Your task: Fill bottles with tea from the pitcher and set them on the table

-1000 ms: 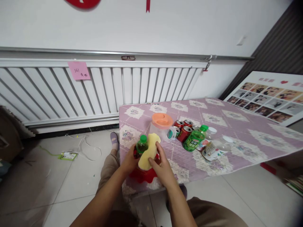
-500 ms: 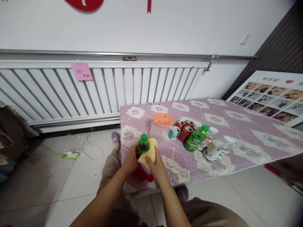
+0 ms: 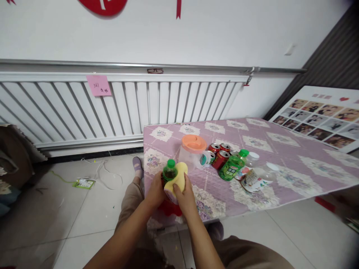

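Observation:
Near the table's left front corner, my left hand (image 3: pixel 156 190) is closed around a green-capped plastic bottle (image 3: pixel 170 171), which stands roughly upright. My right hand (image 3: pixel 185 192) grips a yellow sponge (image 3: pixel 179 177) and presses it against the bottle's right side. The sponge bends under the fingers and covers the lower part of the bottle. Below both hands lies a red item (image 3: pixel 170 208), mostly hidden, its kind unclear. Just beyond them stands a clear plastic pitcher (image 3: pixel 186 158) with an orange lid (image 3: pixel 194 143).
Right of the pitcher are several drink cans (image 3: pixel 220 158), a green bottle (image 3: pixel 232 167) and two white-capped clear bottles (image 3: pixel 259 177). A purple patterned cloth covers the table (image 3: pixel 283 160). Behind it runs a white radiator (image 3: pixel 168 101). Cables (image 3: pixel 101 175) lie on the floor at left.
The sponge has shifted slightly up and right against the bottle and is bent more, moving with my right hand. My left hand keeps its hold. The whole view has shifted a little.

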A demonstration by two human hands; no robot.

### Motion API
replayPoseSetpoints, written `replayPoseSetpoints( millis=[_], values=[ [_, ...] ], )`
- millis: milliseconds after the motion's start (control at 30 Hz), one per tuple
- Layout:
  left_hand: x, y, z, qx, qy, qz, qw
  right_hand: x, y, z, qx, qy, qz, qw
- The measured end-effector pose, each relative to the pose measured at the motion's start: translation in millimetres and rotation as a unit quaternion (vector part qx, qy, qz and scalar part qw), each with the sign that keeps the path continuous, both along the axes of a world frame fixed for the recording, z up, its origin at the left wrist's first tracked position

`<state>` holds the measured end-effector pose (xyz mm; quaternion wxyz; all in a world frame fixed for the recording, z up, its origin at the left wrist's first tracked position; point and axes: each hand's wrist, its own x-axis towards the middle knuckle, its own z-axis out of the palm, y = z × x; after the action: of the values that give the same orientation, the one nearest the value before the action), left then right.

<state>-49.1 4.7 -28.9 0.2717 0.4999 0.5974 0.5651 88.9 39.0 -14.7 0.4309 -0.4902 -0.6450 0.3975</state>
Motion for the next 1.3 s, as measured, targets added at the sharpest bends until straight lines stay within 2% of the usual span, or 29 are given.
replayPoseSetpoints(
  millis=[100, 167, 267, 367, 433, 500, 600, 700, 800, 933, 1000, 1133, 1300],
  values=[
    [-5.6, -3.2, 3.5, -0.008, 0.012, -0.023, 1.000, 5.2, 2.0, -10.3, -0.047, 0.011, 0.008, 0.999],
    [-8.3, -5.1, 3.7, -0.017, 0.026, -0.014, 0.999, 6.4, -0.9, -5.7, -0.043, 0.025, 0.001, 0.999],
    [-7.4, -7.8, 1.7, -0.034, 0.036, 0.003, 0.999, 4.1, -8.3, 12.8, -0.012, 0.039, -0.014, 0.999],
    [-2.0, -9.8, 0.8, -0.058, 0.030, 0.011, 0.998, 0.3, -12.6, 27.1, 0.054, 0.029, -0.019, 0.998],
    [-0.4, -9.9, 1.4, -0.068, 0.030, 0.019, 0.997, -1.0, -11.9, 26.6, 0.089, 0.011, -0.016, 0.996],
    [-4.3, -8.3, 2.3, -0.073, 0.029, 0.015, 0.997, -0.3, -9.5, 18.4, 0.081, 0.001, -0.012, 0.997],
    [-22.0, -2.8, 4.3, -0.084, 0.012, -0.039, 0.996, 3.9, -7.1, 2.3, 0.010, -0.002, -0.006, 1.000],
    [-43.6, 4.9, 10.2, -0.081, 0.005, -0.106, 0.991, 8.5, -8.7, -6.0, -0.038, 0.003, -0.001, 0.999],
    [-54.7, 13.2, 20.2, -0.076, 0.014, -0.157, 0.984, 10.4, -12.4, -4.1, -0.045, 0.028, -0.017, 0.998],
    [-50.6, 19.5, 29.4, -0.078, 0.020, -0.234, 0.969, 8.6, -18.1, 5.2, -0.029, 0.075, -0.042, 0.996],
    [-44.6, 17.9, 30.3, -0.077, 0.016, -0.225, 0.971, 6.8, -20.9, 10.5, -0.013, 0.082, -0.048, 0.995],
    [-27.1, 6.2, 28.1, -0.055, -0.017, -0.154, 0.986, 2.6, -23.0, 18.2, 0.032, 0.058, -0.056, 0.996],
    [-5.5, -4.3, 17.2, -0.047, 0.014, -0.041, 0.998, 1.0, -15.8, 7.5, 0.060, 0.018, -0.039, 0.997]
  ],
)
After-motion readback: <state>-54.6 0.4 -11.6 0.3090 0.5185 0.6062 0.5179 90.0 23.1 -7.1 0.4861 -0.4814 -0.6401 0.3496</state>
